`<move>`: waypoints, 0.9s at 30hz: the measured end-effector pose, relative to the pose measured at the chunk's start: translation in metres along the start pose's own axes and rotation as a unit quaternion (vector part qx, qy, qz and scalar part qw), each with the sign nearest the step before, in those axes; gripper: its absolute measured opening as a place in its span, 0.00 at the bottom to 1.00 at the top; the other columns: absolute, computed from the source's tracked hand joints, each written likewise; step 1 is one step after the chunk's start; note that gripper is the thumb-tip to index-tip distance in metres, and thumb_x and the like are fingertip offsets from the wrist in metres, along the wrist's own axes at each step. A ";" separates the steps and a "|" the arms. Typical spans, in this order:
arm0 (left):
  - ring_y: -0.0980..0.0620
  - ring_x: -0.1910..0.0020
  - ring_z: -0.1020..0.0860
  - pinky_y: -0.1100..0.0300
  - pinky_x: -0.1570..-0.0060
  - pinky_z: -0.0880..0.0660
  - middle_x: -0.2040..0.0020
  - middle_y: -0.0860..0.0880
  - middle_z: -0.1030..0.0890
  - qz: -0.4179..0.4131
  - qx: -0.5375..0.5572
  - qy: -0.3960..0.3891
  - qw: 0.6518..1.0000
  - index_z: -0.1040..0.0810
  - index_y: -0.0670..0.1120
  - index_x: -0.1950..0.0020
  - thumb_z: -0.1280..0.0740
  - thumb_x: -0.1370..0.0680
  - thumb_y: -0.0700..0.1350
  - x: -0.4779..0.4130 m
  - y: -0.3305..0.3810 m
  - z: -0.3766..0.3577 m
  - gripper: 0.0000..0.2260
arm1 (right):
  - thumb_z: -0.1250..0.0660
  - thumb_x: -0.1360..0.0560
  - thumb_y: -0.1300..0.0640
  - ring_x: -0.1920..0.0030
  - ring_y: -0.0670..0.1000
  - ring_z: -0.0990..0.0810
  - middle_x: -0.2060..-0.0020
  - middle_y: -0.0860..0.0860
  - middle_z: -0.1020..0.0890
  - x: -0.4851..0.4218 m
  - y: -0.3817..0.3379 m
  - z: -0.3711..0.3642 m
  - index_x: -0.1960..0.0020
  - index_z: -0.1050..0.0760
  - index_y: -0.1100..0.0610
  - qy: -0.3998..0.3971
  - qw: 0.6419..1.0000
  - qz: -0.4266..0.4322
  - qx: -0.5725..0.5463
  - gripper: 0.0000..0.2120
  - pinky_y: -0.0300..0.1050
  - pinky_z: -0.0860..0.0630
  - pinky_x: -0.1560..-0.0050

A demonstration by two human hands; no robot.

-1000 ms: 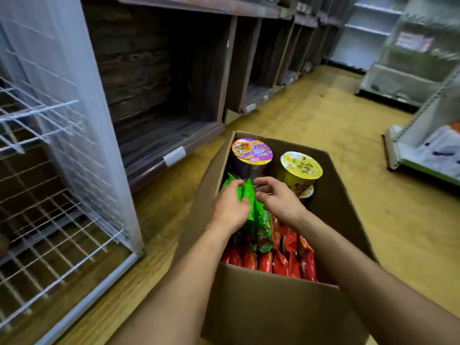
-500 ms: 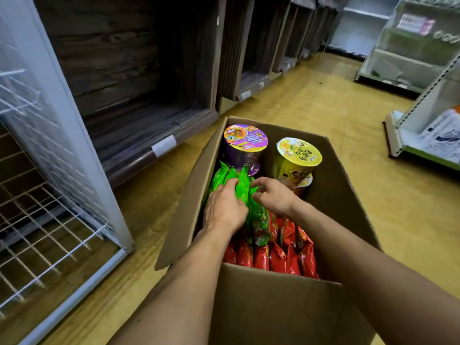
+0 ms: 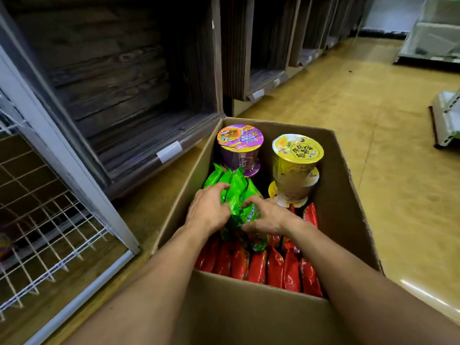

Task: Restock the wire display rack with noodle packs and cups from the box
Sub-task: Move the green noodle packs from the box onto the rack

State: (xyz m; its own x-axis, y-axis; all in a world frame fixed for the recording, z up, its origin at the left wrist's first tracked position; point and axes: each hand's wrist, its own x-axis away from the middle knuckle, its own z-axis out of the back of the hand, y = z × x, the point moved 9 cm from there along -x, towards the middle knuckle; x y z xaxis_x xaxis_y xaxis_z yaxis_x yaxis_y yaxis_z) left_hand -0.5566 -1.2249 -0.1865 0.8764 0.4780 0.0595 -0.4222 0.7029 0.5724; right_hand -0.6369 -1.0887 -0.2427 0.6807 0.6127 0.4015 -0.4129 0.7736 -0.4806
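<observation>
An open cardboard box (image 3: pixel 251 310) sits on the floor in front of me. Inside stand a purple noodle cup (image 3: pixel 240 145) and a yellow noodle cup (image 3: pixel 296 160) at the far end, a bundle of green noodle packs (image 3: pixel 236 192) in the middle, and a row of red noodle packs (image 3: pixel 258 267) at the near end. My left hand (image 3: pixel 207 210) presses the left side of the green bundle and my right hand (image 3: pixel 267 216) clasps its right side. The white wire display rack (image 3: pixel 49 235) stands at the left, its lower shelves bare.
Dark wooden shelf bays (image 3: pixel 139 95) with white price tags line the wall behind the box. Yellow floor (image 3: pixel 373 145) stretches to the right, where the foot of a white metal shelf unit (image 3: pixel 445 120) stands. A purple item (image 3: pixel 3 245) shows at the rack's left edge.
Both hands have slid lower onto the green packs and closed around them. The view has tilted down and nearer to the box.
</observation>
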 end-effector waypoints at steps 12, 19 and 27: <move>0.43 0.30 0.27 0.50 0.32 0.29 0.31 0.43 0.23 -0.030 0.007 -0.026 0.999 0.27 0.53 0.27 0.34 0.21 0.42 0.003 0.014 -0.012 0.22 | 0.29 0.22 0.52 0.52 0.52 0.24 0.56 0.50 0.21 0.015 0.044 0.038 0.55 0.28 0.51 0.092 0.981 -0.004 -0.172 0.08 0.49 0.29 0.49; 0.45 0.32 0.25 0.55 0.34 0.28 0.29 0.46 0.24 -0.020 0.058 -0.020 0.998 0.28 0.53 0.26 0.34 0.19 0.44 0.002 0.011 0.001 0.21 | 0.29 0.26 0.53 0.55 0.53 0.21 0.61 0.50 0.20 0.031 0.051 0.083 0.63 0.26 0.47 0.186 0.898 0.011 -0.399 0.08 0.51 0.29 0.54; 0.44 0.33 0.24 0.49 0.32 0.28 0.30 0.47 0.23 0.024 0.200 -0.016 0.979 0.36 0.53 0.22 0.37 0.21 0.64 -0.001 0.013 0.000 0.30 | 0.34 0.26 0.61 0.69 0.50 0.24 0.70 0.50 0.27 0.031 0.019 0.091 0.64 0.31 0.51 0.168 0.814 0.059 -0.553 0.11 0.39 0.29 0.69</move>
State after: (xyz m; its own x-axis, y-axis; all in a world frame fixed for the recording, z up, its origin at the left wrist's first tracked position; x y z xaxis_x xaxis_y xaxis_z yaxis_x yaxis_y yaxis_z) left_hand -0.5625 -1.2162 -0.1796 0.8677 0.4834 0.1160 -0.3437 0.4147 0.8425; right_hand -0.6785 -1.0403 -0.1679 0.8798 0.4494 0.1548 0.1832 -0.0201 -0.9829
